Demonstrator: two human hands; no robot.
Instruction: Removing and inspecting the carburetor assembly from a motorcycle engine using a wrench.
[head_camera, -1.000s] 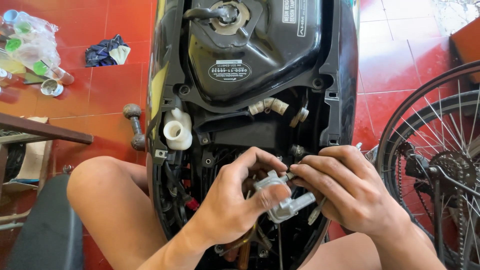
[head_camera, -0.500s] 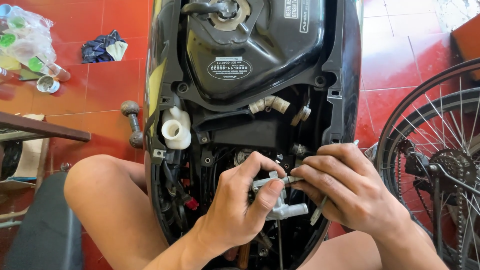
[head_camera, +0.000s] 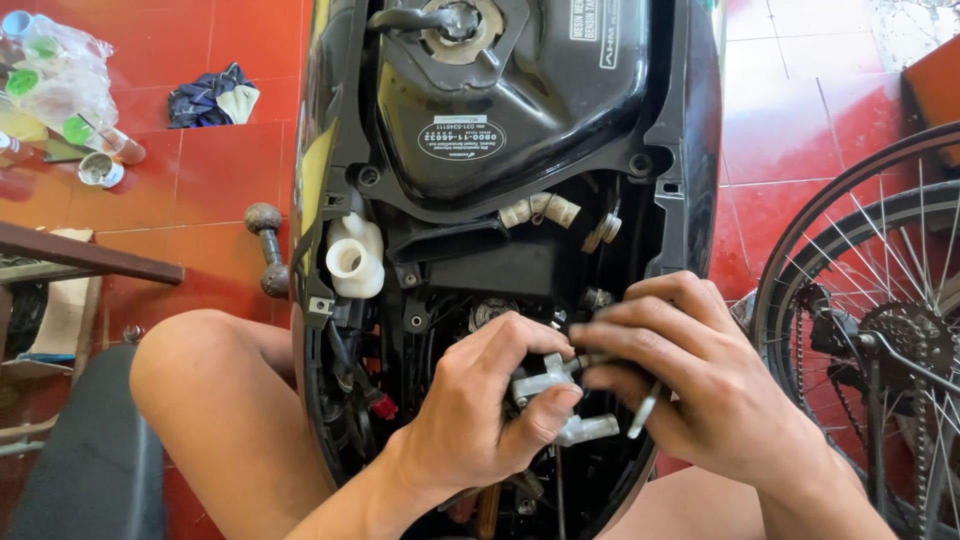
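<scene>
Over the open body of a black scooter (head_camera: 690, 150), my left hand (head_camera: 480, 420) grips a small grey metal part (head_camera: 545, 385) with stubby outlets, held above the engine bay. My right hand (head_camera: 700, 390) pinches a thin dark hose end (head_camera: 590, 358) at the top of that part, and a slim silver tool (head_camera: 645, 410) sticks out under its fingers. Both hands touch each other at the part. The black fuel tank (head_camera: 520, 90) with its round filler opening lies beyond them. A white plastic cap-like fitting (head_camera: 355, 258) stands at the bay's left side.
A bicycle wheel (head_camera: 880, 330) with chain and sprocket stands at the right. My bare knee (head_camera: 210, 390) is at the left of the scooter. On the red tile floor lie a dark rag (head_camera: 210, 95), plastic bottles in a bag (head_camera: 60, 70) and a small dumbbell-shaped footpeg (head_camera: 268, 245).
Both hands have stayed at the metal part, with the fingers shifting slightly on it; the camera view has tilted a little.
</scene>
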